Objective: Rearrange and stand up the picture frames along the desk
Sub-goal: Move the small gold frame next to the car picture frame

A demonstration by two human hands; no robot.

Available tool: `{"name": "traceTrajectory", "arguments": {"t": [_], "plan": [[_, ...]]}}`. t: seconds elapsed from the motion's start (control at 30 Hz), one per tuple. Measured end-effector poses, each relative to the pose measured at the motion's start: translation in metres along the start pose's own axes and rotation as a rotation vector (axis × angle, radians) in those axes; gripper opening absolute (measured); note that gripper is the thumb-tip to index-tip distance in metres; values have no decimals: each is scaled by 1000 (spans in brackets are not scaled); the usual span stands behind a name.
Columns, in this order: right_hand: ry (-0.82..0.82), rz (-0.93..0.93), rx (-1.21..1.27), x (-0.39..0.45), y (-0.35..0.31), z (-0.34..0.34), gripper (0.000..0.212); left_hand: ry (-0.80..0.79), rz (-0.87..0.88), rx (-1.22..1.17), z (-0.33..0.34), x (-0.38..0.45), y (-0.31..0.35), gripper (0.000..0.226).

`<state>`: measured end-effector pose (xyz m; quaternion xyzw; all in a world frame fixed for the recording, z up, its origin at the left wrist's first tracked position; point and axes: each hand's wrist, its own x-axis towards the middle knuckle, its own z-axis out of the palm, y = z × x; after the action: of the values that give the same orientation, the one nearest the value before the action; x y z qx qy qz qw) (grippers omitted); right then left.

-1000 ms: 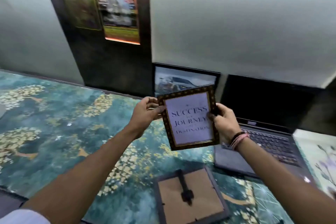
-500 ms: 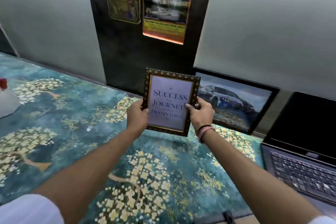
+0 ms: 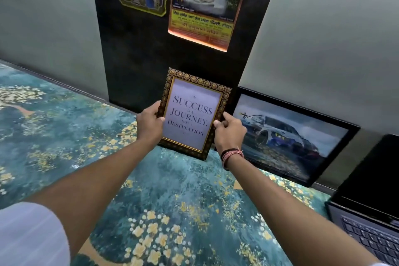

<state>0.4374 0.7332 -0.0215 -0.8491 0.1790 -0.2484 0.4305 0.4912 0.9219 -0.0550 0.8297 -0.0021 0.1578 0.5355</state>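
Observation:
A small ornate brown-and-gold picture frame (image 3: 192,114) with the words "Success is a journey, not a destination" stands upright at the back of the desk, against the dark wall panel. Its bottom edge is at or just above the desk surface; I cannot tell which. My left hand (image 3: 151,123) grips its left side and my right hand (image 3: 230,130) grips its right side. Just to the right, a larger black-framed car picture (image 3: 289,134) leans against the wall, close to the small frame's right edge.
The desk (image 3: 64,136) has a teal surface with a gold floral pattern. An open laptop (image 3: 371,218) sits at the right edge. Two posters (image 3: 203,2) hang on the dark panel (image 3: 129,60) above the frame.
Both hands carried the small frame from above the desk's middle to the back wall, left of the car picture, and lowered it. The face-down frame near me has left the view.

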Motion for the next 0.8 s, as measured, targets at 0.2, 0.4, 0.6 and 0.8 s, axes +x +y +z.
{"name": "traceTrajectory", "arguments": {"t": [0.2,0.4,0.6,0.8], "plan": [[57,7,118,17,10,11,40,2,-35,-26,14,14,-10,53],[49,-24,92,18,18,12,39,-39,-40,-14,15,25,-15,58],[55,-19,96,13,12,10,39,-75,-44,-18,14,19,-13,57],[84,12,92,13,7,12,37,-61,-86,20,15,20,-8,56]]}}
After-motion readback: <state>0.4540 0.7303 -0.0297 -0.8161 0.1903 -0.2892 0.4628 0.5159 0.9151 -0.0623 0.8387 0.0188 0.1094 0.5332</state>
